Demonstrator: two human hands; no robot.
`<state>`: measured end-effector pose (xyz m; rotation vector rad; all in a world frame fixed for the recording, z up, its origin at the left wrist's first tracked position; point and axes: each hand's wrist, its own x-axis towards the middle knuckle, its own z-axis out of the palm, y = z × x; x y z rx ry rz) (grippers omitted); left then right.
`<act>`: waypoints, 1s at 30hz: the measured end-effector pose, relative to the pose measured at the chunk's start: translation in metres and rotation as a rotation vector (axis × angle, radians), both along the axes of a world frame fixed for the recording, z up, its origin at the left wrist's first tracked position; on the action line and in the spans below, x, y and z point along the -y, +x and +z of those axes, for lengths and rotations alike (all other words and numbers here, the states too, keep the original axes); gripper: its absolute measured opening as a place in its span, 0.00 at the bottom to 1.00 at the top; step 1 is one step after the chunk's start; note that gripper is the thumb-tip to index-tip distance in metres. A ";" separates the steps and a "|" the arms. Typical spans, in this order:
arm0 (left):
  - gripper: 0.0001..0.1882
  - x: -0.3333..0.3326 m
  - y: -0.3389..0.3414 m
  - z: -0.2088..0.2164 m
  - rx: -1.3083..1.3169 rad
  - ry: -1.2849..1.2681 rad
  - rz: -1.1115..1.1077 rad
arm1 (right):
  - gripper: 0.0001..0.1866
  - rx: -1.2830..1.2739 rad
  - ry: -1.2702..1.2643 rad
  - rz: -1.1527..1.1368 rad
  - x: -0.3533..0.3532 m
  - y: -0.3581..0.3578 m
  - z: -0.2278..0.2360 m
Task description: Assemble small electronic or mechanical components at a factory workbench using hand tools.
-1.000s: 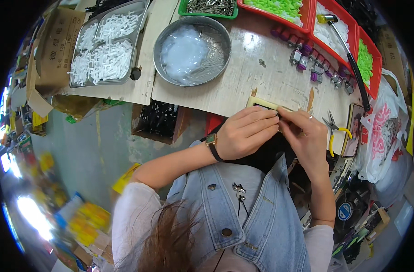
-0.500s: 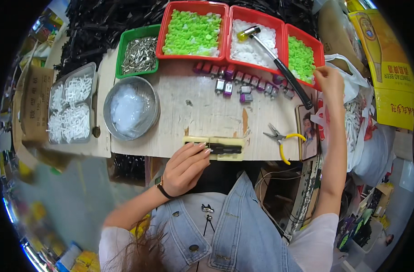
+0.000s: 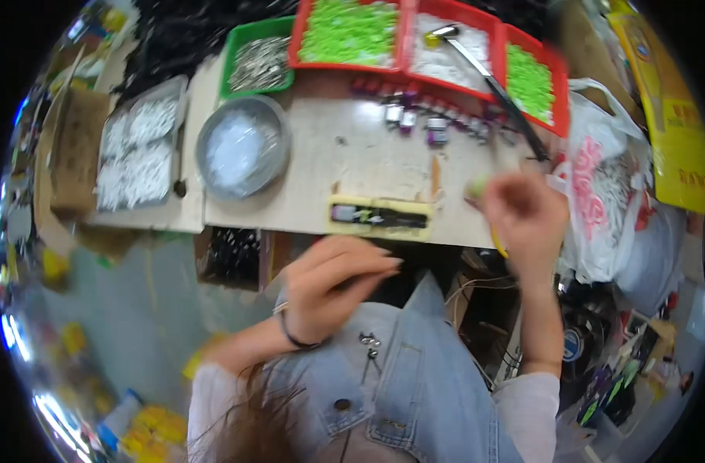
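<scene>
R grip [image 3: 526,222] seemed to pinch the green pc [image 3: 477,187] at its fingertips (blurry): prob. light, slick plastic, best held by edges. Yellow holder [image 3: 399,234] sat just beyond L grip [image 3: 329,282], closure unclear.

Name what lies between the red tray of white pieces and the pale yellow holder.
In the head view, small purple-and-silver motors lie there, nearer the tray, then pale tabletop.
</scene>
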<state>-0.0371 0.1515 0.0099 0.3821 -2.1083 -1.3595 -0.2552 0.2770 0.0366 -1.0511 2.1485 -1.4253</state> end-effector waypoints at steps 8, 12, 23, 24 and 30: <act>0.04 -0.019 0.010 -0.010 0.084 1.112 -0.111 | 0.11 0.387 -0.114 0.091 -0.011 0.096 -0.016; 0.06 -0.014 0.021 -0.014 0.092 1.179 -0.127 | 0.12 0.127 -0.115 0.180 -0.006 0.101 -0.018; 0.13 -0.026 0.024 -0.021 0.013 1.113 -0.113 | 0.11 -0.074 -0.086 0.317 -0.007 0.096 -0.017; 0.16 -0.029 0.021 -0.021 0.005 1.142 -0.100 | 0.10 0.042 -0.125 0.273 -0.008 0.096 -0.023; 0.17 -0.021 0.002 -0.025 0.031 0.372 0.148 | 0.10 -0.222 -0.091 0.204 0.000 0.078 -0.051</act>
